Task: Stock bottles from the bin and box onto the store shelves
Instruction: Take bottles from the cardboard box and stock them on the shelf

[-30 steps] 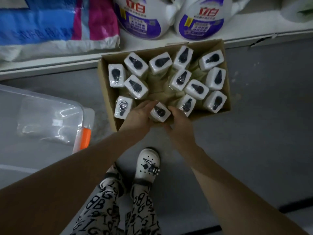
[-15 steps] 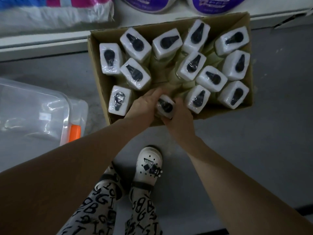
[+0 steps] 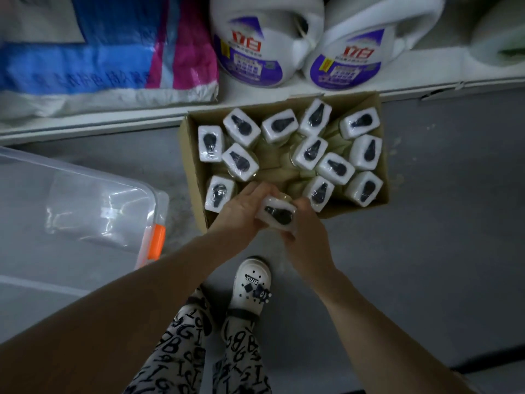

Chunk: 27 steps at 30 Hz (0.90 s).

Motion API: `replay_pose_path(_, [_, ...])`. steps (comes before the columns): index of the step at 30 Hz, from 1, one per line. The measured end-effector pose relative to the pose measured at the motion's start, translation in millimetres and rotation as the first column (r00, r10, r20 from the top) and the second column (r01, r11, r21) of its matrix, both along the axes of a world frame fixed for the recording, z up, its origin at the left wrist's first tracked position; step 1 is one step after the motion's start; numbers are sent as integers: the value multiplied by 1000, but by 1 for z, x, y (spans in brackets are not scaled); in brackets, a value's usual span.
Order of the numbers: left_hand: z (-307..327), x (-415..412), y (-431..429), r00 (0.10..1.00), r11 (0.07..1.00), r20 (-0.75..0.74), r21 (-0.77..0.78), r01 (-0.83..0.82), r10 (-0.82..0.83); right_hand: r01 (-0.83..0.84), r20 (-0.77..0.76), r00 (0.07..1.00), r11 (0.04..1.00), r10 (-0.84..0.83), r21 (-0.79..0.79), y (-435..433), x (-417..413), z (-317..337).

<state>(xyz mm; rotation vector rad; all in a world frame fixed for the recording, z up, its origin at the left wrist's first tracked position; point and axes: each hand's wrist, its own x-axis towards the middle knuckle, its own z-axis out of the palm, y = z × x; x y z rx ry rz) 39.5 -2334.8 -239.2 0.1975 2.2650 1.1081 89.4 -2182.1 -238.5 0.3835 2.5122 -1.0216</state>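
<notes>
Holding one bottle point(image 3: 277, 216) over the near edge of the box point(image 3: 189, 160), clasped between both hands. Left hand point(image 3: 241, 211) curled round the bottle's left side, right hand point(image 3: 309, 237) gripping it from the right and from underneath. Tilted toward the camera, with a white wrapped top and a black pump head showing through clear film.

Packed inside the box, twelve more bottles point(image 3: 335, 167) of the same kind, upright or leaning slightly, with a gap in the near row just beyond the hands. Sitting on a grey floor point(image 3: 440, 223), with the box's far side against the foot of a white shelf point(image 3: 113, 120).

Standing on that shelf just beyond the box, two white jugs point(image 3: 255, 49) with purple labels and red lettering, side by side. Lying beyond the box's far left corner, on the same shelf, a blue, pink and white bag point(image 3: 108, 52).

Resting on the floor well left of the box, a clear plastic bin point(image 3: 85, 211) with an orange latch point(image 3: 157, 241) on the end nearest the box; contents impossible to make out through the glare.

Planted on the floor on the near side of the box, a white clog point(image 3: 251, 282) with charms, below trousers point(image 3: 181, 342) printed with black letters.
</notes>
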Motion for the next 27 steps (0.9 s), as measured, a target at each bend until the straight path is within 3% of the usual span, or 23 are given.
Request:
replay_pose_path(8, [118,-13,-19,999,999,7,5,-44,44,86,77,995,966,-70,-243,-5,-18,126])
replay_pose_path(19, [308,-40,-69,996,978,32,190,-85,80,100,104,993,870,-57,-483,-16,-53,306])
replay_pose_path(27, [456,-31,-95,973,909,-54,373,-188,224,39,-74,991,773,-111,-633,-48,-58,450])
